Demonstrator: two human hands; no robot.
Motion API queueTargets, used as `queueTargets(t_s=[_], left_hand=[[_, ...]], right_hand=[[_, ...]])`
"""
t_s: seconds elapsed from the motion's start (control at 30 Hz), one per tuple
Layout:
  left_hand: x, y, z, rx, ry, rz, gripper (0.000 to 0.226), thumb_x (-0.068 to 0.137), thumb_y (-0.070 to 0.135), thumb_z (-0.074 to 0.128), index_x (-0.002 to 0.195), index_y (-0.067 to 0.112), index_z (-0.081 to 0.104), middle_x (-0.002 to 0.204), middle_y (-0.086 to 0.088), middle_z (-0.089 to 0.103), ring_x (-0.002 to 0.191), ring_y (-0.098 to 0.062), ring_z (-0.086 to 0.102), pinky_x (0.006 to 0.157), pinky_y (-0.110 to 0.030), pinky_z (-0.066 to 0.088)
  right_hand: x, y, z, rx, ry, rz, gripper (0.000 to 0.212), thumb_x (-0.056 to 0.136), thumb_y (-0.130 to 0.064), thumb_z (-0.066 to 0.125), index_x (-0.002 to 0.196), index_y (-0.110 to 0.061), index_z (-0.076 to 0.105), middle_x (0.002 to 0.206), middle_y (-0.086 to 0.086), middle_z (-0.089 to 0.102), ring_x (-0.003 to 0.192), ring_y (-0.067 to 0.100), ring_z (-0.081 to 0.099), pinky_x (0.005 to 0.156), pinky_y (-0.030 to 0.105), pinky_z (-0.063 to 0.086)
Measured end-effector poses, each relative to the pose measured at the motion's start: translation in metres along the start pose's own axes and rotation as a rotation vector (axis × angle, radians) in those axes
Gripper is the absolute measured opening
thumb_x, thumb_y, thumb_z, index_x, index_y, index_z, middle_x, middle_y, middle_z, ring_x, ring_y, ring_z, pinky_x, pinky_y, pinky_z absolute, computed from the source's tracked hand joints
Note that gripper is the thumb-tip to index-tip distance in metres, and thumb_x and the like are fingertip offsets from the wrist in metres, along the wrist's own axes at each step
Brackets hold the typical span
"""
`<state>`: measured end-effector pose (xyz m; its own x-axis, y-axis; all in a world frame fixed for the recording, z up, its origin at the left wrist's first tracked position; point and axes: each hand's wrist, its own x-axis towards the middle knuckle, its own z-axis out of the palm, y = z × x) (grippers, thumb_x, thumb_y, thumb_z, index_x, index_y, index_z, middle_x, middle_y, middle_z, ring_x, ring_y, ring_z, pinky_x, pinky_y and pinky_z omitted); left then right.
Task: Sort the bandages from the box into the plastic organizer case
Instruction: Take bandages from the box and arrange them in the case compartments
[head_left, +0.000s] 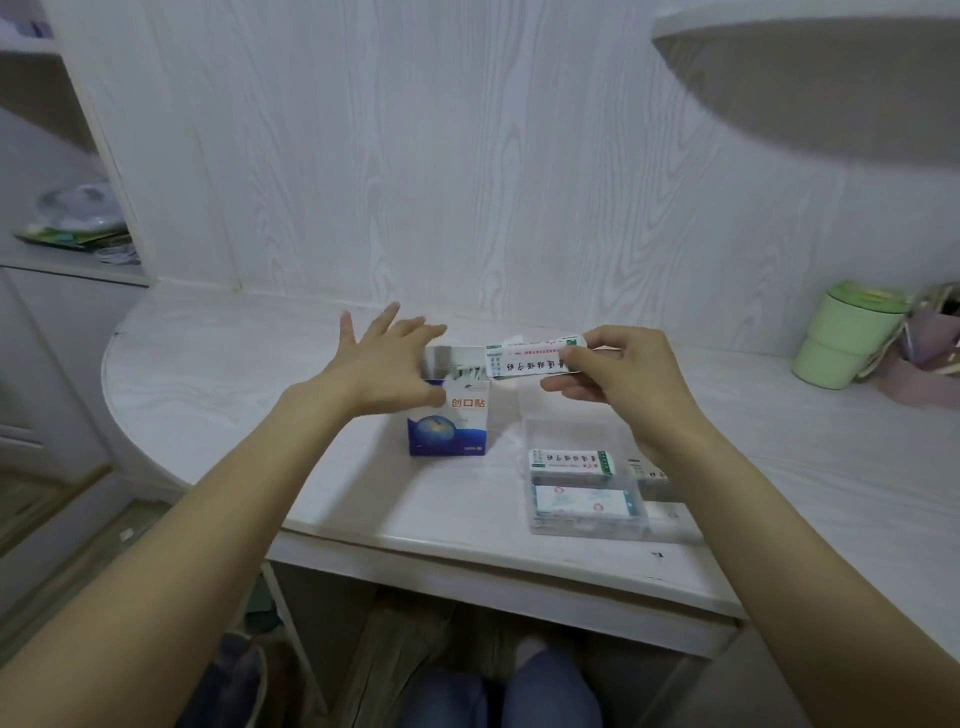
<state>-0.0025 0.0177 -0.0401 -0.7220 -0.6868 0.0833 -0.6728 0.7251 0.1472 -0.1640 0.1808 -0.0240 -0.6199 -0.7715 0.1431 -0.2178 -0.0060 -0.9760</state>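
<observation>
Bandages (530, 358), a small stack, sit pinched in the right hand (618, 371) above the bench (234, 364). Left hand (387, 366) is spread wide, fingers straight, resting on the open bandage box (449, 410). Clear organizer case (587, 483) just beside it already has a few packs in it. Green cup (844, 335) way off right.

We see soft, even, cool indoor light with no glare. Faint shadows lie under the hands and beside the box (449, 410). Wide-angle bending curves the desk (218, 374) edge. Both hands blur slightly; corners are soft.
</observation>
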Motion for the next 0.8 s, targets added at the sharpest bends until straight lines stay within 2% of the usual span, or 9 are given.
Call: queueTargets(t_s=[0.1,0.13,0.2,0.27,0.33,0.43,0.5,0.63,0.8], left_hand=[[-0.018,0.033,-0.009,-0.440,0.236,0.189,0.066,0.079,0.039,0.047,0.143,0.031,0.035,0.151,0.013,0.028,0.143,-0.007,0.013,0.117,-0.041,0.008],[-0.023,0.047,-0.010,-0.630,0.268,0.232,0.058,0.083,0.034,0.047,0.140,0.031,0.040,0.145,0.017,0.035,0.138,-0.004,0.024,0.114,-0.034,0.019],[-0.029,0.072,-0.010,-0.850,0.211,0.251,0.041,0.094,0.033,0.045,0.135,0.030,0.047,0.137,0.015,0.049,0.125,-0.002,0.043,0.106,-0.027,0.033],[-0.028,0.090,-0.005,-0.874,0.088,0.180,0.040,0.096,0.048,0.042,0.128,0.027,0.050,0.123,0.010,0.060,0.113,-0.006,0.054,0.100,-0.029,0.041],[-0.028,0.102,0.000,-0.860,-0.041,0.066,0.045,0.095,0.053,0.038,0.121,0.020,0.053,0.103,0.006,0.066,0.095,-0.011,0.064,0.090,-0.032,0.049],[-0.031,0.116,0.009,-1.084,-0.259,0.015,0.043,0.099,0.043,0.037,0.111,0.009,0.061,0.095,-0.009,0.073,0.080,-0.019,0.069,0.074,-0.027,0.056],[-0.032,0.120,0.014,-1.190,-0.338,0.021,0.039,0.100,0.034,0.039,0.108,0.006,0.064,0.093,-0.011,0.072,0.074,-0.015,0.066,0.067,-0.021,0.055],[-0.031,0.128,0.022,-1.223,-0.270,0.020,0.028,0.099,0.022,0.045,0.104,0.002,0.065,0.081,-0.005,0.072,0.064,-0.008,0.064,0.060,-0.018,0.054],[-0.034,0.133,0.027,-1.322,-0.188,0.037,0.019,0.094,0.013,0.054,0.105,0.002,0.065,0.088,-0.015,0.073,0.066,-0.014,0.069,0.063,-0.022,0.058]], right_hand=[[-0.006,0.006,-0.014,0.048,-0.068,0.024,0.009,0.090,-0.004,0.061,0.083,0.001,0.065,0.085,0.015,0.073,0.074,0.022,0.073,0.067,0.021,0.058],[-0.007,0.008,-0.019,0.054,-0.091,0.023,0.008,0.089,-0.004,0.062,0.085,0.002,0.065,0.085,0.015,0.073,0.076,0.022,0.073,0.069,0.022,0.058],[-0.011,0.012,-0.027,0.060,-0.133,0.008,0.007,0.088,-0.003,0.062,0.086,0.003,0.065,0.084,0.016,0.073,0.079,0.024,0.073,0.071,0.023,0.057],[-0.012,0.015,-0.033,0.057,-0.160,-0.029,0.006,0.088,-0.002,0.062,0.086,0.001,0.067,0.082,0.016,0.073,0.079,0.025,0.072,0.072,0.022,0.058],[-0.014,0.019,-0.039,0.031,-0.166,-0.077,0.005,0.087,-0.002,0.063,0.088,-0.002,0.068,0.082,0.015,0.073,0.077,0.023,0.072,0.072,0.022,0.058],[-0.017,0.024,-0.050,-0.030,-0.171,-0.119,0.008,0.087,-0.002,0.064,0.087,-0.006,0.070,0.079,0.010,0.073,0.071,0.015,0.070,0.070,0.019,0.056],[-0.019,0.027,-0.056,-0.052,-0.156,-0.144,0.010,0.086,0.000,0.064,0.088,-0.007,0.071,0.080,0.009,0.072,0.070,0.014,0.069,0.071,0.020,0.056],[-0.021,0.031,-0.062,-0.075,-0.099,-0.127,0.017,0.083,-0.003,0.068,0.097,-0.011,0.071,0.087,0.007,0.071,0.072,0.011,0.069,0.070,0.019,0.056],[-0.022,0.030,-0.071,-0.069,-0.119,-0.067,0.026,0.077,-0.007,0.075,0.099,-0.018,0.067,0.081,0.009,0.073,0.072,0.016,0.070,0.070,0.022,0.057]])
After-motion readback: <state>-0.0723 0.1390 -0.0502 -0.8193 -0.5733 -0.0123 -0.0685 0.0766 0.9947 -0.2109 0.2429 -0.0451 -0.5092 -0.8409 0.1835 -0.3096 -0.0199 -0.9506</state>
